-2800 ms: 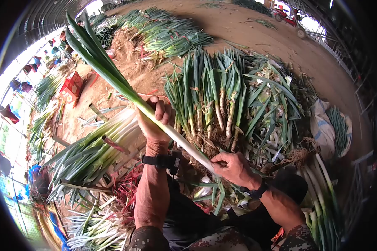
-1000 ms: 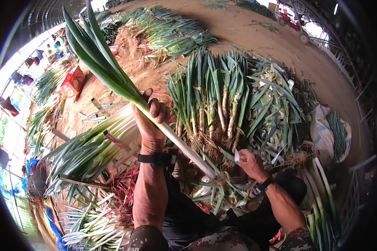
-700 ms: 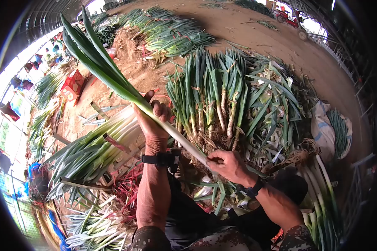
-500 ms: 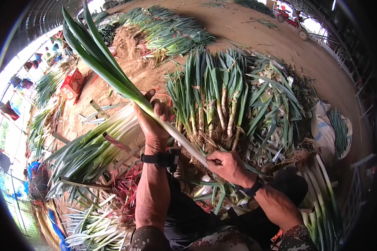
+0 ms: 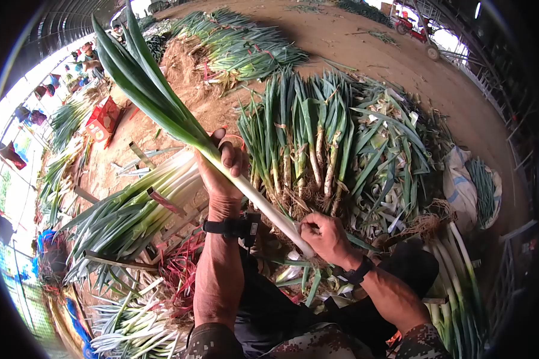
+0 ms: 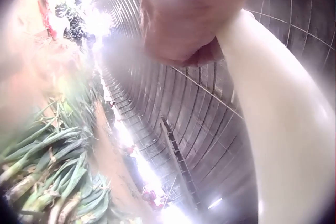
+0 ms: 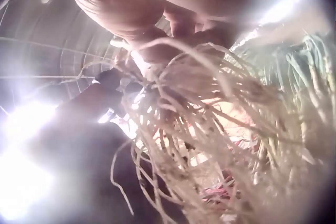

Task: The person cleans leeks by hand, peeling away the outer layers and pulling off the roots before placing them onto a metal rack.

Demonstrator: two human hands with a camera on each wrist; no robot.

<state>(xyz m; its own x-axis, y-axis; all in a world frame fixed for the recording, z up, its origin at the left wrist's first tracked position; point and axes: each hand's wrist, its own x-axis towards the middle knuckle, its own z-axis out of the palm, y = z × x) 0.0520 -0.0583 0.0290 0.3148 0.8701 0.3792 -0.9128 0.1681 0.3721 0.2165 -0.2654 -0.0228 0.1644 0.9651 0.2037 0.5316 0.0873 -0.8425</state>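
My left hand (image 5: 221, 173) grips a long green onion (image 5: 263, 200) around the middle, fingers curled over its stalk. Its green leaves fan toward the upper left, and the white end slants down to the right. At that lower end, my right hand (image 5: 331, 240) has thumb and forefinger drawn together, pinching at the side of the stalk. The left wrist view has the smooth white stalk (image 6: 283, 113) close up, with the left hand (image 6: 194, 16) above it. Pale stringy roots (image 7: 178, 108) hang under the right hand (image 7: 173, 6) in the right wrist view.
A row of rooted green onions (image 5: 305, 131) lies ahead, beside a heap of stripped leaves (image 5: 389, 149). White-stalked onions (image 5: 138, 209) rest at left on a slatted wooden frame (image 5: 123, 261). Red ties (image 5: 182, 272) lie below it. A white sack (image 5: 459, 179) stands at right.
The right hand pulled away with a pale scrap, then came back to the stalk's lower end. It has since shifted slightly right along it. The left hand keeps its grip.
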